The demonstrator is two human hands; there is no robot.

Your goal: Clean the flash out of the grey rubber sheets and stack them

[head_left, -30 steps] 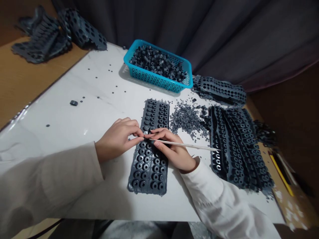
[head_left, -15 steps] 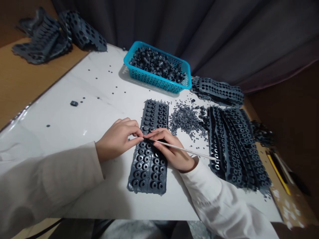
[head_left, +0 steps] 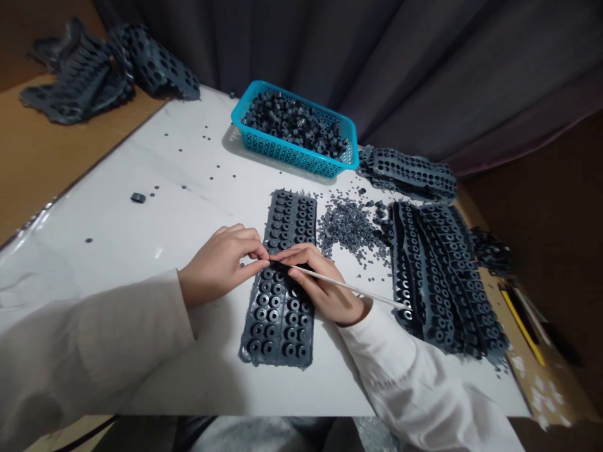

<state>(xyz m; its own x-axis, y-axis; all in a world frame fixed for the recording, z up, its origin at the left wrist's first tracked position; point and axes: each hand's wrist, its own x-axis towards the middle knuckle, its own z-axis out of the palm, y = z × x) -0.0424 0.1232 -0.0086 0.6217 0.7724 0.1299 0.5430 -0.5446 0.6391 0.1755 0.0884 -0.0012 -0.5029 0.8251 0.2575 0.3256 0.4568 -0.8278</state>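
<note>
A dark grey rubber sheet (head_left: 279,320) with rows of round, holed studs lies lengthwise in front of me on the white table. My right hand (head_left: 325,282) is over its middle, closed around a thin white stick (head_left: 353,289) whose tail slants out to the right. Thumb and forefinger of my left hand (head_left: 230,260) are pinched together at the stick's front end, just above the sheet. What those fingertips hold is too small and covered to make out. Both hands hide part of the studs under them.
Beyond the sheet stands a blue basket (head_left: 294,145) of small dark rubber rings. A heap of tiny grey discs (head_left: 348,226) lies right of the sheet, then stacked studded sheets (head_left: 443,282). Holed sheets (head_left: 407,172) lie at the back right. A yellow pencil-like stick (head_left: 522,326) is far right.
The whole view has shifted slightly. Both hands keep nearly the same pose over the sheet, fingertips still together at the stick's front end.
</note>
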